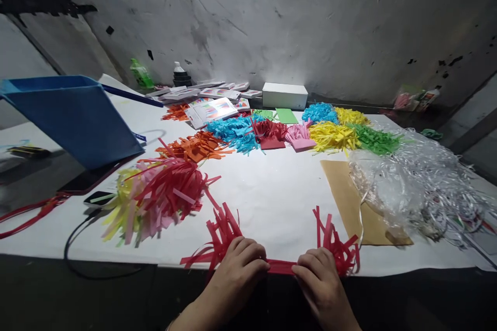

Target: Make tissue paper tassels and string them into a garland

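Close to the table's front edge, a red paper tassel [282, 267] stretches sideways between my two hands. Its fringed strips fan out beyond each hand, and a narrow plain band shows in the middle. My left hand [243, 266] has its fingers closed over the band's left part. Closed over the right part is my right hand [320, 276]; the thumbs are mostly hidden. A pile of red, pink and yellow fringed tassels [171, 186] lies to the left of my left hand. Brown cardboard [345, 191] lies beyond my right hand.
Fringed paper bundles in orange [198, 146], blue [235, 132], yellow [334, 136] and green [375, 138] line the table's back. A blue box [73, 119] leans at left. Clear plastic strips [430, 181] heap at right. A white box [284, 96] stands by the wall; a black cable [70, 243] hangs over the edge.
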Motion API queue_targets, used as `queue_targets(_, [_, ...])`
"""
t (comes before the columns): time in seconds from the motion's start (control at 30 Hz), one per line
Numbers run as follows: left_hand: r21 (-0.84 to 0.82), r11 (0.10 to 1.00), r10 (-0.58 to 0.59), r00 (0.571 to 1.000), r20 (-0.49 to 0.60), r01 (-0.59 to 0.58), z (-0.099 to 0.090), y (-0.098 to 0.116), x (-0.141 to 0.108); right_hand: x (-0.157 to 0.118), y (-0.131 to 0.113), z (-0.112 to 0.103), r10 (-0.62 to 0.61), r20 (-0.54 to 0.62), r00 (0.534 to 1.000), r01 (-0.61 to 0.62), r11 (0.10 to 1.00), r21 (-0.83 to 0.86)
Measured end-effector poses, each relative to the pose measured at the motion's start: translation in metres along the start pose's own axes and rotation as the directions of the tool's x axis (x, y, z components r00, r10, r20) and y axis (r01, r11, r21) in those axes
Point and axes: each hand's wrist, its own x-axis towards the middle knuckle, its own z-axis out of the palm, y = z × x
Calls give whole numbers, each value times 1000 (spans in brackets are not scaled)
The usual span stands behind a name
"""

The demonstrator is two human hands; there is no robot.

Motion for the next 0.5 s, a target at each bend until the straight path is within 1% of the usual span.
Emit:
queue_targets(0.1, [-53,993,-101,994,34,102,-2,1,2,2,-6,3,115,-27,993,-114,993,21])
queue_targets(0.2, [-54,964,-257,964,63,261,-6,5,6,3,-11,7,215,-93,972,-220,975,-37])
queue_targets(0.27, [-27,947,-317,946,63,319,-7,8,10,3,-13,11,252,-113,961,-262,961,-88])
queue_targets(0.3, [-11,947,-319,946,65,320,-7,9,11,3,-14,13,246,-119,962,-259,960,-108])
queue_targets(0.37, [16,964,-265,961,79,264,-6,9,13,3,-15,14,176,-109,978,-188,975,-114])
queue_targets(0.43, [28,987,-163,984,77,161,-4,7,12,2,-15,14,89,-73,993,-96,991,-93])
queue_targets(0.5, [31,998,-62,997,51,60,-2,3,9,1,-14,13,27,-41,999,-30,995,-95])
